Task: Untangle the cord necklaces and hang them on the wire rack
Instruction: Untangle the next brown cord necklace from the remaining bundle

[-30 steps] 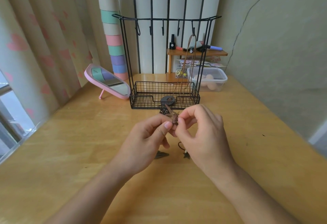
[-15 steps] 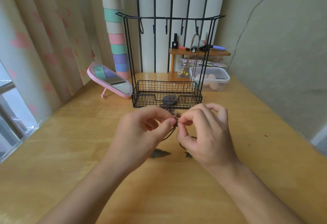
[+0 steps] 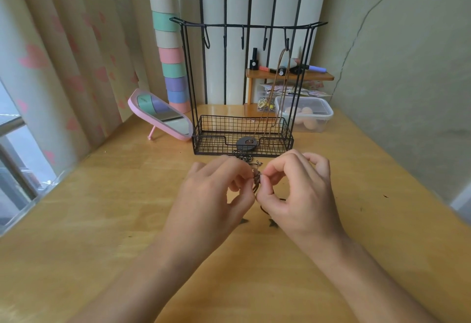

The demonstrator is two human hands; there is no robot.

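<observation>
One cord necklace (image 3: pixel 276 85) is already hung on the rightmost hook of the wire rack (image 3: pixel 216 141). The tangle of cords (image 3: pixel 256 179) is pinched between the left hand (image 3: pixel 216 195) and right hand (image 3: pixel 298 192) above the counter (image 3: pixel 102 208). Untangling and further hanging are judged unfinished.
</observation>
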